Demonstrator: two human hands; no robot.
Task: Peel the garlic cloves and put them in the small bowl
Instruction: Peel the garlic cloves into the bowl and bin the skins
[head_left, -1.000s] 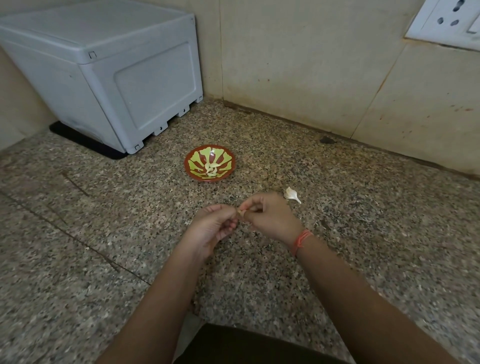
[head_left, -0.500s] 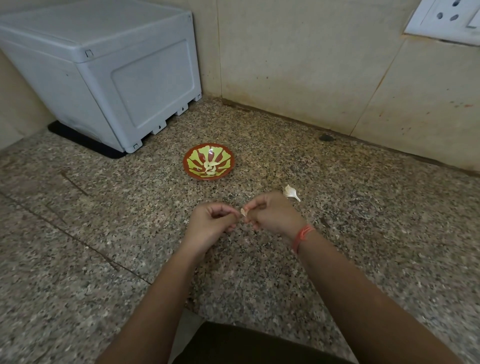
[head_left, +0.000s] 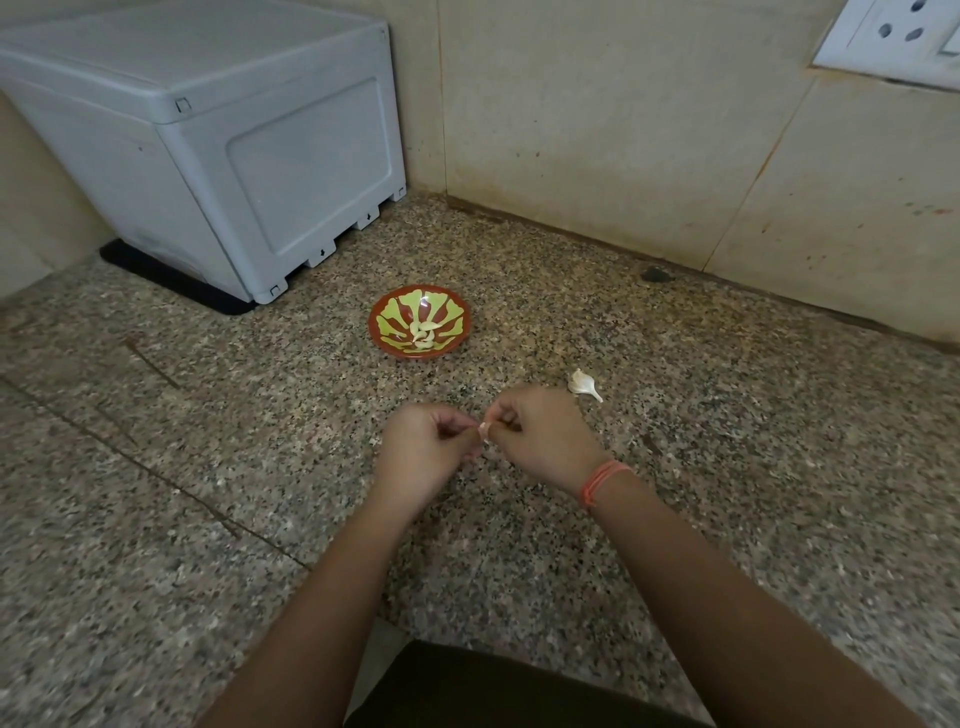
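Mid-peel: left hand (head_left: 426, 452) and right hand (head_left: 540, 441) pinch one garlic clove (head_left: 484, 430) between curled fingers (head_left: 451, 419) over the table (head_left: 208, 467), small bowl (head_left: 378, 332) holding peeled cloves (head_left: 423, 335) at 11 o'clock, unpeeled clove (head_left: 582, 383) at 1 o'clock; next likely needs the skin stripped, then a drop into the bowl.

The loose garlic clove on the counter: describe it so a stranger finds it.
Start at the grey box, then the small bowl before it. Right of the bowl, just beyond the right hand, lies the garlic clove: alone, white, unpeeled.
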